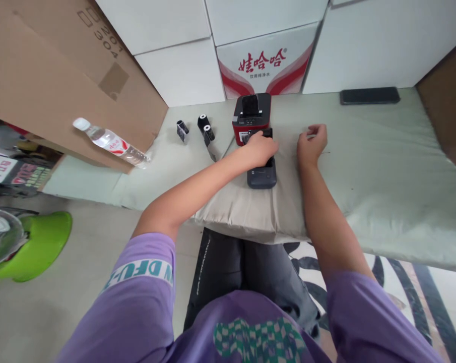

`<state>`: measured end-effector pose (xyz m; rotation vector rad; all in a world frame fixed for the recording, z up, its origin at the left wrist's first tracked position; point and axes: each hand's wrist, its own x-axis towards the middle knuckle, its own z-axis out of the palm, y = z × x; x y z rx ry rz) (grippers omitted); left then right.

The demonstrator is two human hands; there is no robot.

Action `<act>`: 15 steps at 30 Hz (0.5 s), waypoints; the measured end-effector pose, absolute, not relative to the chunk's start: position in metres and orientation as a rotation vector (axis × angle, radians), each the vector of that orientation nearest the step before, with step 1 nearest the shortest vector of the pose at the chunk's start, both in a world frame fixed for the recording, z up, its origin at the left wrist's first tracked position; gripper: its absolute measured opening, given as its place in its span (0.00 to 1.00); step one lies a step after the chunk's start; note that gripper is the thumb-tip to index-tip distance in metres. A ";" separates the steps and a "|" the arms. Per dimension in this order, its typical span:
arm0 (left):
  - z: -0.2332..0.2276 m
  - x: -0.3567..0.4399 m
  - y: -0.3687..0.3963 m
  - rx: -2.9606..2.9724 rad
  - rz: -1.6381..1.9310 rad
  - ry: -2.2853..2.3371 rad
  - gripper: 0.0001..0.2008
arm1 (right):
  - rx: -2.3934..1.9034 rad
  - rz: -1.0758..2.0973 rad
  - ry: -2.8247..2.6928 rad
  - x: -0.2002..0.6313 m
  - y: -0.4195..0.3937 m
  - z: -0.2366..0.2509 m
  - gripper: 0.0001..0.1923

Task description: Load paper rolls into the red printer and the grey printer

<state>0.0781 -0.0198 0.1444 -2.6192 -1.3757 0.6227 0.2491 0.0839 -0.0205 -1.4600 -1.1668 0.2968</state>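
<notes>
The left hand (261,149) lies over a dark handheld device (261,178) on the padded, cloth-covered surface (386,166), just in front of a red-and-black printer (250,121); whether its fingers grip anything cannot be told. The right hand (313,144) is near, its fingers loosely curled, unclosed. Black rolls (208,133) stand leftward.

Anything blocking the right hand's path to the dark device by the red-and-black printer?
Nothing visible stands between the right hand and the near end of the dark device; over the device's middle, the left hand is in the way.
</notes>
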 end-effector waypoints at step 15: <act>0.174 0.025 -0.080 -2.644 -0.105 -1.662 0.28 | -1.403 0.428 -1.150 0.242 0.074 -0.007 0.09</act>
